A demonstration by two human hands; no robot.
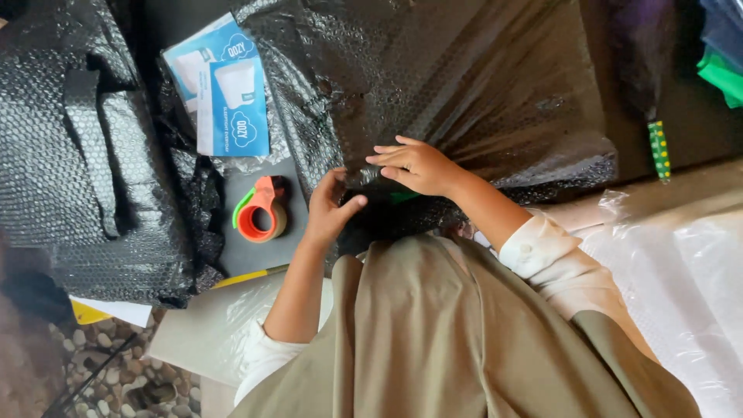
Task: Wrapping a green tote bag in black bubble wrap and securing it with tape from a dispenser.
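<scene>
Both hands are on the black bubble wrap (pixel 433 93) at frame centre. The right hand (pixel 418 166) lies flat on it, fingers spread narrow and pointing toward 9 o'clock, pinning the sheet's folded lower edge. The left hand (pixel 329 209) comes up from 7 o'clock with thumb and fingers pinching that same edge just beside the right hand. Whatever sits under the fold is hidden.

To do this well, my read is that the flat hand should keep the fold pressed tight while the pinching hand pulls the slack snug, so the edge does not spring open.

At 9 o'clock of the hands, near them on the dark tabletop (pixel 255 255), lies an orange tape dispenser (pixel 261 209) with a green tab, untouched. Up at 11 o'clock rests 1 rectangular box (pixel 220 85), light blue and white, printed with a picture of a white product, tilted and partly on the wrap. A second mass of black bubble wrap (pixel 85 155) fills the 9 o'clock side. At 4 o'clock, clear plastic film (pixel 681 286) is spread. At 2 o'clock stands a green-and-yellow patterned handle (pixel 659 151).
</scene>
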